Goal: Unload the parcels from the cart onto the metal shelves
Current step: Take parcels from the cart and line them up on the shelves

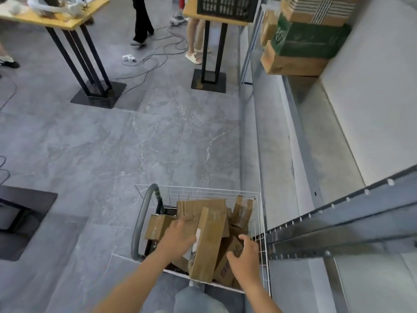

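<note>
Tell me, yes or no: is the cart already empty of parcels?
No: several cardboard parcels lie piled inside the wire cart.

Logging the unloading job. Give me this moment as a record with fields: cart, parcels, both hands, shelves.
cart: white wire cart with grey handle, beside the metal shelves
load: several cardboard parcels, piled at angles
tall parcel: leans on end, mid-cart
left hand: fingers straight, at the tall parcel's left face
right hand: open over the printed parcel, no grip yet
on shelf: striped box on green box on brown box, far end
</note>
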Available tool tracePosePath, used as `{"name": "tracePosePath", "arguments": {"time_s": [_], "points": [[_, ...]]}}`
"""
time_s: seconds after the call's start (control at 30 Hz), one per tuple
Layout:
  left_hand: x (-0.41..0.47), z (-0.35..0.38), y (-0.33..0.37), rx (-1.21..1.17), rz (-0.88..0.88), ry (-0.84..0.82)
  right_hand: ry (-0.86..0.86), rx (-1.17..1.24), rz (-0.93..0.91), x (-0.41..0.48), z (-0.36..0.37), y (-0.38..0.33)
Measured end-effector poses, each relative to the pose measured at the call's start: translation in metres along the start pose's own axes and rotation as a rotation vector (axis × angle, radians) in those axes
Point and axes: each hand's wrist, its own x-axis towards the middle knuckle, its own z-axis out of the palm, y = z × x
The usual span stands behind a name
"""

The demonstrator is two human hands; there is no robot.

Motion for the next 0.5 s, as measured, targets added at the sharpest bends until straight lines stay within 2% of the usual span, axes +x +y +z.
{"name": "tracePosePath", "arguments": {"time_s": [0.13,0.23,0.33,0.5], "points": [[0.021,0.018,-0.008,0.007,-0.059,-0.069,-0.077,-0.007,0.088,0.025,0.024,-0.004],[0.034,0.032,-0.028,0.005,-0.163,-0.173,-0.150,-0.055,0.170,0.039,0.039,-0.002],[0.050,0.044,-0.048,0.025,-0.173,-0.292,-0.207,-0.112,0.269,0.052,0.053,0.001],[0.082,0.054,-0.061,0.012,-0.220,-0.323,-0.135,-0.254,0.344,0.073,0.084,0.007]]}}
